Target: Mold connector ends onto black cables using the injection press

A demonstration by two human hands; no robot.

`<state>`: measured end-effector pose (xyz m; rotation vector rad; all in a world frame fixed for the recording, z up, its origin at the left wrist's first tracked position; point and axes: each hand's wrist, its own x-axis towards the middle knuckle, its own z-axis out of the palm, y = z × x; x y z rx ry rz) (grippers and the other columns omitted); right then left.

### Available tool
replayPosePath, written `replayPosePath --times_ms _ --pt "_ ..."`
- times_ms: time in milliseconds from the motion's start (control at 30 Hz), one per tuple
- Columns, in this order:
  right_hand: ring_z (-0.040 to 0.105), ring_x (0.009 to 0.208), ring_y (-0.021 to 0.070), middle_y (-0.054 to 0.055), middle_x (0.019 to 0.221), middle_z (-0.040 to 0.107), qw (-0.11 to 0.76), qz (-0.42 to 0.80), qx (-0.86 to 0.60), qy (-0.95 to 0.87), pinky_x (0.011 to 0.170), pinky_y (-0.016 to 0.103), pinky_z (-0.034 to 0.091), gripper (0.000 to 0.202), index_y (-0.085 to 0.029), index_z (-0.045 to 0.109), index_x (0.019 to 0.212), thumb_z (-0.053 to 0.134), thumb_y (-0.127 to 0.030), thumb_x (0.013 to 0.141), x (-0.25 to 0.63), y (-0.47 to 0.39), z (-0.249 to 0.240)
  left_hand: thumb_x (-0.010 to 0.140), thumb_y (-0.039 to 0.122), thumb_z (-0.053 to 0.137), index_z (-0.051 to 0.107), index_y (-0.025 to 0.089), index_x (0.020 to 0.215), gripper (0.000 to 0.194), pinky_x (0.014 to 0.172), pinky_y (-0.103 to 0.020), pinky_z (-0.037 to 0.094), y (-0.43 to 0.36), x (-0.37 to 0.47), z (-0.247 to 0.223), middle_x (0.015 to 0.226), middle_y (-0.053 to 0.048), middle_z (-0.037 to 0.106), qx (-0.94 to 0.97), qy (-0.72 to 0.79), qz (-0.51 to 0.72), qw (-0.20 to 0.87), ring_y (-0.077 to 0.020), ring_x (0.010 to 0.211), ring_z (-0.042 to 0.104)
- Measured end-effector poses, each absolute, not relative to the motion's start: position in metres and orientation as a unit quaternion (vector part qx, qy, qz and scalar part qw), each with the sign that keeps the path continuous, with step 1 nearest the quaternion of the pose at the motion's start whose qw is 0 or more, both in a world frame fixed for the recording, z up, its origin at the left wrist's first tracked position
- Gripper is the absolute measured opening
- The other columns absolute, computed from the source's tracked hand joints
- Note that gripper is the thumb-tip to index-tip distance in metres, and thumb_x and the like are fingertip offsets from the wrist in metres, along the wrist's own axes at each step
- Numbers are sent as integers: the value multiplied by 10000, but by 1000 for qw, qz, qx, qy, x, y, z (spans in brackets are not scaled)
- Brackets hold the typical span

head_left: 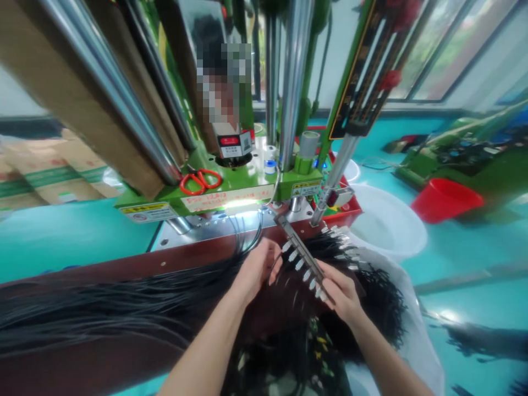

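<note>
My right hand [340,291] grips the lower end of a dark metal bar [304,247], which slants up and left to the machine's edge. Several white connectors [306,275] stick out in a row along the bar's near side. Close to the bar's upper half, my left hand [264,261] has its fingers curled, seemingly around a thin black cable by the topmost connector; the fingertips are partly hidden. A bundle of long black cables [124,308] lies across the brown worktop [163,264] to the left.
A green press [247,184] with steel columns stands ahead, orange-handled scissors [201,181] on its plate. More cables with white ends [342,245] lie to the right by a white bag [418,330]. Beyond are a white basin [406,234] and a red bucket [447,201].
</note>
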<state>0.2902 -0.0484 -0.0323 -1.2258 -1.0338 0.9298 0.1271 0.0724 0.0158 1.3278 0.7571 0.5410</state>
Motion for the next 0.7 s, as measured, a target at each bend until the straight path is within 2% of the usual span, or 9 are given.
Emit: replayPosePath --times_ms 100,133,167,233,367,567,633,700 --pt "334 342 45 -9 555 536 663 376 -502 -409 301 170 218 356 -192 569 1149 524 -332 825 288 -54 -37 716 477 524 519 184 791 303 518 -243 389 54 129 10 742 -30 566 829 360 132 408 -159 625 545" --pt "336 341 45 -10 554 533 671 371 -499 -405 301 170 217 349 -195 575 1142 527 -329 823 288 -54 -37 708 402 554 546 188 818 241 556 -264 404 47 130 7 817 -48 591 876 358 83 313 -190 695 573" --pt "335 339 44 -12 555 529 674 369 -496 -404 299 169 216 343 -200 579 1140 527 -325 824 288 -54 -37 727 344 535 564 200 849 191 577 -280 412 42 131 5 869 -56 603 902 356 41 240 -210 733 587" --pt "330 334 41 -14 556 527 671 369 -488 -418 296 167 214 340 -210 576 1148 524 -311 827 289 -54 -38 796 267 429 583 229 894 186 577 -286 417 36 131 4 895 -51 615 920 359 -9 157 -206 716 606" --pt "346 332 51 -5 555 547 655 352 -470 -475 290 174 224 345 -212 579 1152 520 -308 825 292 -55 -37 864 279 343 591 263 953 264 562 -247 414 53 122 21 861 -30 623 924 364 49 104 -160 663 611" --pt "385 373 71 14 606 596 665 337 -505 -435 316 190 272 318 -226 623 1091 540 -325 800 290 -61 -30 886 292 359 582 194 1007 272 603 -183 417 82 111 32 771 -19 606 895 299 309 115 -91 644 570" --pt "386 377 74 15 596 590 673 340 -509 -416 325 197 291 330 -221 624 1090 548 -342 792 289 -61 -32 887 283 356 579 195 1010 269 607 -184 413 81 114 25 772 -20 596 896 308 301 113 -91 650 565" --pt "364 356 65 14 582 580 679 346 -501 -409 313 195 272 350 -209 617 1100 553 -356 789 289 -60 -35 886 267 342 583 209 995 270 593 -198 403 78 120 16 784 -24 585 921 313 208 102 -107 655 568"
